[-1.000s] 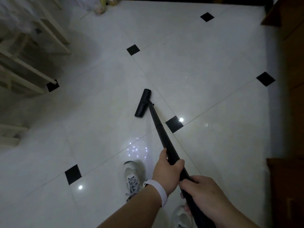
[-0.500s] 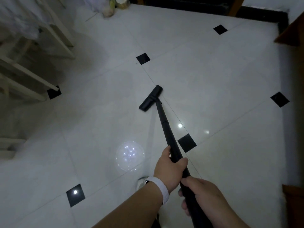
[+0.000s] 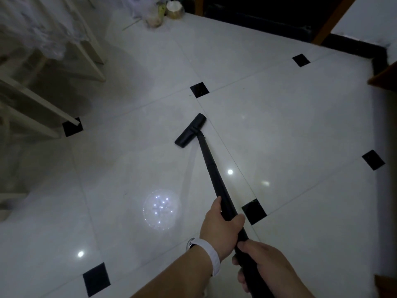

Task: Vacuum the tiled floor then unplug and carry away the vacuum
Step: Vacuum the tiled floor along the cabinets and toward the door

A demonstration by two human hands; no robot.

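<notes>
The long black vacuum tube (image 3: 211,166) runs from the lower right of the frame up to the centre. Its flat black floor head (image 3: 190,130) lies on the glossy white tiled floor (image 3: 290,130), set slantwise just left of a grout line. The left hand (image 3: 221,230) is curled round the tube at its thicker section. The right hand (image 3: 265,264) grips the tube just below it, the two almost touching. A white wristband (image 3: 212,255) sits on the left wrist.

Six small black square insets mark the tile corners, and the nearest one (image 3: 254,211) lies just right of the left hand. Open tile stretches from the head toward the upper right as far as a black skirting strip (image 3: 356,45). A dark doorway lies at the top. On the left, the slanted pale wooden legs of a frame (image 3: 43,104) bound the floor. One leg's foot touches an inset. A brown wooden edge (image 3: 384,79) closes the right side. Pale bags and a round container (image 3: 175,9) stand at the upper centre.
</notes>
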